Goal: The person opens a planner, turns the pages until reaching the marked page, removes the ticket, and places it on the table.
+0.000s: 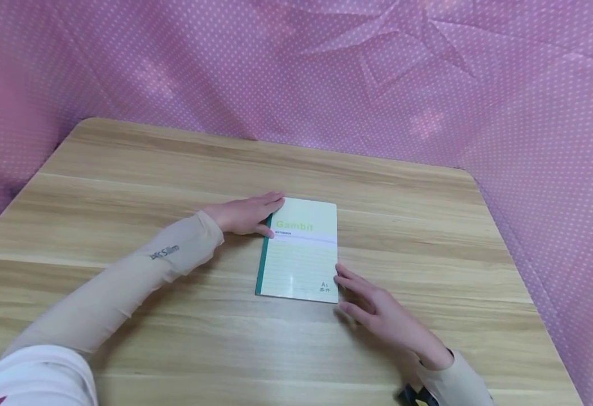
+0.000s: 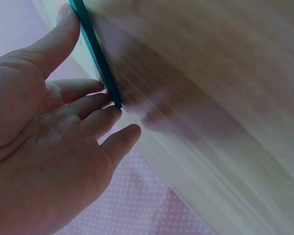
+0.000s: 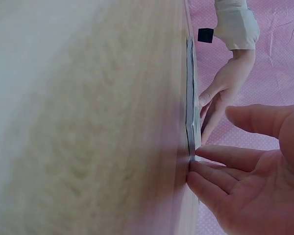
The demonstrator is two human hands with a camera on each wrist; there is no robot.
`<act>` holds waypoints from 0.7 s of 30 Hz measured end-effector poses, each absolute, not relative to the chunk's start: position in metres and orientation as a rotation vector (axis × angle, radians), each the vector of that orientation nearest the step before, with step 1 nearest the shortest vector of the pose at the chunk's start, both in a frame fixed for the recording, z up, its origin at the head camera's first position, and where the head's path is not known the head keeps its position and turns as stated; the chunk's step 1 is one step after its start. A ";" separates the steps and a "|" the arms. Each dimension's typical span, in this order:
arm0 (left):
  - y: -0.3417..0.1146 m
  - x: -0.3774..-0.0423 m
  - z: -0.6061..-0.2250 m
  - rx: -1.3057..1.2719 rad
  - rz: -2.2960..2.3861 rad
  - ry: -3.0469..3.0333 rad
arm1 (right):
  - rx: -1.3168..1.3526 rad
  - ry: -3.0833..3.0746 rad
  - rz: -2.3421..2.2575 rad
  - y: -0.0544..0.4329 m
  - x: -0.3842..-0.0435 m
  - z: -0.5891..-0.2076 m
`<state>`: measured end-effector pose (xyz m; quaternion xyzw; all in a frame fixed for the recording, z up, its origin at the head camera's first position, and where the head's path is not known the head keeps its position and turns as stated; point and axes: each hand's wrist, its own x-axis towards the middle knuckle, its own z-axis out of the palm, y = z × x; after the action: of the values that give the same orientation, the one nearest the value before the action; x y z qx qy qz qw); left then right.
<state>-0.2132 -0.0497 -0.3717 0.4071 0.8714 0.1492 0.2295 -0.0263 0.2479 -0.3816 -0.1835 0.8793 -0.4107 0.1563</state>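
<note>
A pale green notebook point(image 1: 303, 256) with a dark green spine lies flat on the wooden table, its cover facing up. On its left side, my left hand point(image 1: 247, 215) touches the spine near the far corner, thumb lower down on the cover's edge. In the left wrist view, the fingers of the left hand point(image 2: 63, 127) stretch toward the end of the green spine point(image 2: 99, 56). My right hand point(image 1: 385, 316) is at the near right edge, fingers extended. The right wrist view shows fingertips of the right hand point(image 3: 250, 171) against the notebook's page edge point(image 3: 190, 93).
The wooden table point(image 1: 139, 197) has rounded far corners. Pink dotted cloth point(image 1: 296, 73) hangs behind it and along both sides. A black device point(image 1: 417, 396) sits by the right wrist. Beige sleeves point(image 1: 123, 285) cover the forearms.
</note>
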 end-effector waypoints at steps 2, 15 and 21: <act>-0.050 -0.212 -0.373 1.101 0.432 2.404 | -0.536 2.526 -1.156 0.248 -0.027 -0.381; -0.051 -0.153 -0.378 0.892 0.287 2.620 | -0.603 2.701 -0.839 0.243 -0.058 -0.378; -0.054 -0.120 -0.378 0.895 0.247 2.651 | -0.593 2.736 -0.733 0.242 -0.087 -0.378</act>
<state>-0.1202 -0.0535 -0.3781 0.3141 0.9308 0.0867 0.1655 -0.0875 0.2424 -0.3780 -0.2034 0.9382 -0.2514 0.1235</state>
